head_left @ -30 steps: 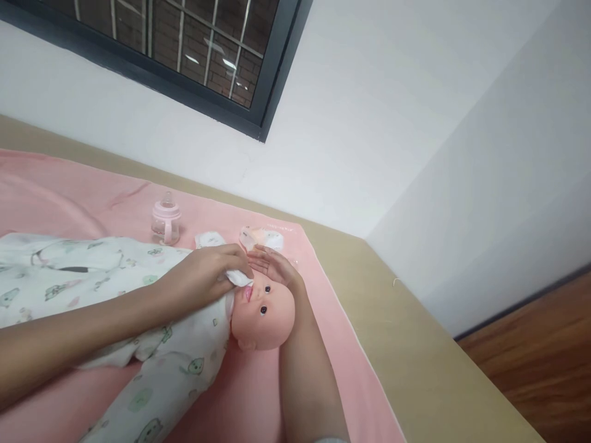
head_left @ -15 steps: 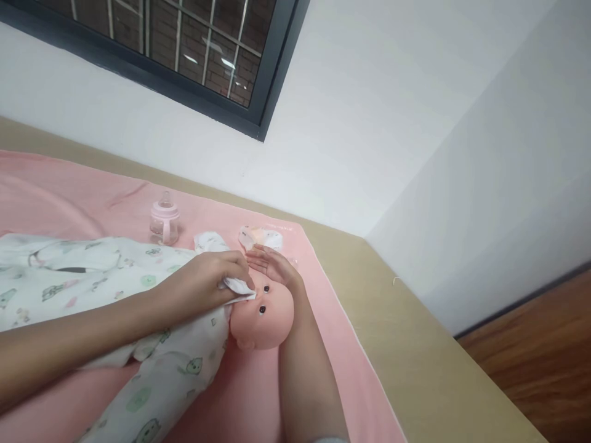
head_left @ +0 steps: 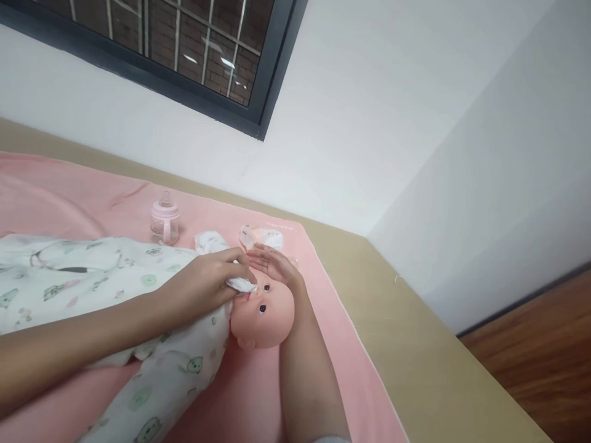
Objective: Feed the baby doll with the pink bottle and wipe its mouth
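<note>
Pale walls [head_left: 369, 111] are joined at a corner beyond a light wood bench [head_left: 397, 326]. At upper left, 1 dark-framed window [head_left: 253, 120] is set in the wall, crossed by bars, with brickwork [head_left: 194, 40] seen through the glass. Brown wood-grained surface [head_left: 535, 363] visible at lower right. Much of the bench is covered by a pink sheet [head_left: 253, 394].

On the sheet, 1 doll [head_left: 210, 344] is laid face up, head [head_left: 272, 323] toward the right, dressed in a white outfit [head_left: 115, 264] printed with green animals. Both dark eyes are left uncovered; the mouth is partly hidden.

Left hand [head_left: 215, 277]: fingers closed in a pinch; 1 crumpled white cloth [head_left: 241, 285] is held, its tip placed at the doll's nose and mouth. Right hand [head_left: 272, 266]: fingers extended, palm exposed, nothing gripped; it is held at the far side of the head, forearm passed alongside the crown. Whether the palm is pressed to the cheek cannot be told.

Beyond the doll, 1 pink-topped feeding bottle [head_left: 165, 221] is stood upright. Just past the right fingertips, 1 small patterned bundle [head_left: 262, 237] is seen.
</note>
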`<state>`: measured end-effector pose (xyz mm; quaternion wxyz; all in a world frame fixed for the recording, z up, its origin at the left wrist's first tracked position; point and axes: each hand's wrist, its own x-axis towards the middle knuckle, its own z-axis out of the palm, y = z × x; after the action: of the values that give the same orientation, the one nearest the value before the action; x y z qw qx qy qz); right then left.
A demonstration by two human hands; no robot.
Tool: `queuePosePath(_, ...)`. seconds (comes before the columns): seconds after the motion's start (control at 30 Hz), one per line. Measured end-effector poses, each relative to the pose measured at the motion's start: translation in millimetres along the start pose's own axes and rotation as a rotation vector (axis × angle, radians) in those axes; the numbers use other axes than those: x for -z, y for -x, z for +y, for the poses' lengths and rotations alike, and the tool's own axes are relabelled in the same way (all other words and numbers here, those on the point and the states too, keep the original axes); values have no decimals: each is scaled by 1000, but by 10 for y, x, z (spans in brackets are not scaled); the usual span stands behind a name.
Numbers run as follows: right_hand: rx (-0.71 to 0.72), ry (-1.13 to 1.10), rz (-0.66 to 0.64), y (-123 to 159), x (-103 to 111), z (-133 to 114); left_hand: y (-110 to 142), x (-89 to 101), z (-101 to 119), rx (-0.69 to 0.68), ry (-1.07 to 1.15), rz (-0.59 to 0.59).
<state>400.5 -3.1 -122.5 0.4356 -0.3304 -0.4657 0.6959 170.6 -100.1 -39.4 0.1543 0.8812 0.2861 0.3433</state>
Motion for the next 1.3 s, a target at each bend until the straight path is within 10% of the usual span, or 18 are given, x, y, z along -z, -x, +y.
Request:
queuePosePath(0.4, 11, 23, 34, -10, 2, 16, -95, 333, 56, 139, 196, -144)
queuePosePath(0.73, 22, -10, -25, -70, 104, 76, -55, 249, 66, 177, 106, -308)
queuePosePath(1.3, -3, 5, 15, -13, 19, 8, -86, 257, -33, 163, 25, -244)
